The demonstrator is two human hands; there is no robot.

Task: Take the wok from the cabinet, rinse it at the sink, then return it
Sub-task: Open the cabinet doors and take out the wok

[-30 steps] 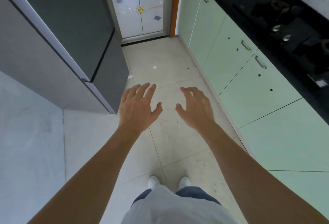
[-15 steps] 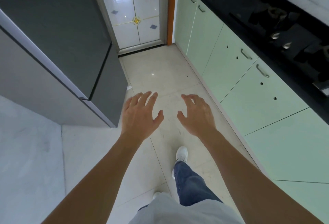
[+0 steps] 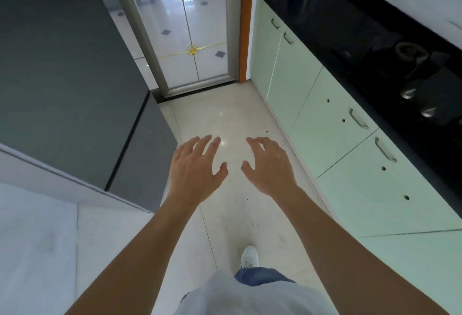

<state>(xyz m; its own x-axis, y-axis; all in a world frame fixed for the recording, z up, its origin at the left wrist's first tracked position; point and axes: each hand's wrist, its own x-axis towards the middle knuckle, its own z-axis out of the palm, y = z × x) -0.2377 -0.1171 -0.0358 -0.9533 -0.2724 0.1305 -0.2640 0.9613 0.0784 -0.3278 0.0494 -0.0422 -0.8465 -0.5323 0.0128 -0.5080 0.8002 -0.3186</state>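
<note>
Both empty: left hand (image 3: 196, 173) and right hand (image 3: 271, 167) spread loose over the floor (image 3: 225, 119). Wok not visible, presumably inside the green cabinets (image 3: 332, 124) on my right. Next: pick a door, grab its handle (image 3: 358, 119).

Cabinet fronts (image 3: 332, 124) right: pale mint green, silver handles. Desk (image 3: 350, 27) above them: glossy black. Fridge (image 3: 62, 69) left: dark grey, lighter grey edge. Floor (image 3: 225, 119): cream tile. Far door (image 3: 185, 27): frosted white glass, gold floral lines, small grey-blue diamonds, orange frame strip on its right. Shoe (image 3: 249, 256) white, trouser leg (image 3: 260, 276) blue.
</note>
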